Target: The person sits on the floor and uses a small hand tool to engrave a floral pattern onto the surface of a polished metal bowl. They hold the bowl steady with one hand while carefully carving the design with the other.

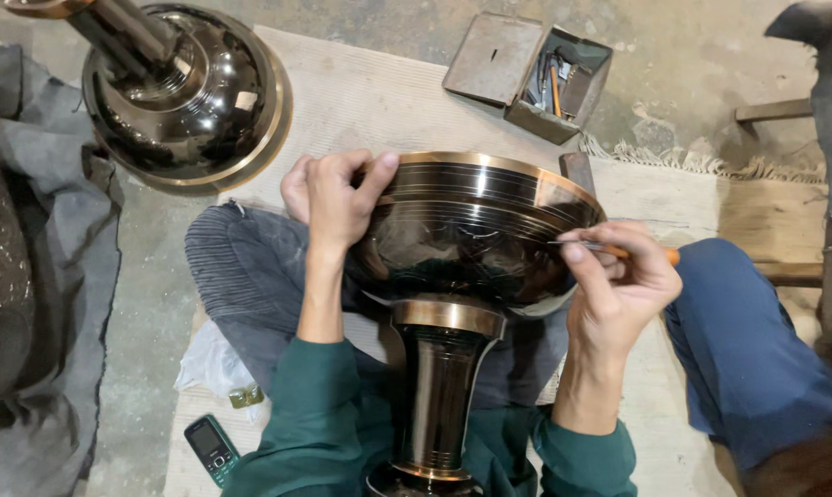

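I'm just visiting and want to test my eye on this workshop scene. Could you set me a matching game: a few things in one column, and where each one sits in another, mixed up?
Things:
1. left hand
2. right hand
3. mobile phone
4. open metal box

Places:
A. on the mat, near the person's left elbow
B. gripping the rim of the dark metal vessel
C. on the floor beyond the vessel, with small tools inside
D. holding a thin tool against the vessel's side

Pairs: 1-B, 2-D, 3-A, 4-C
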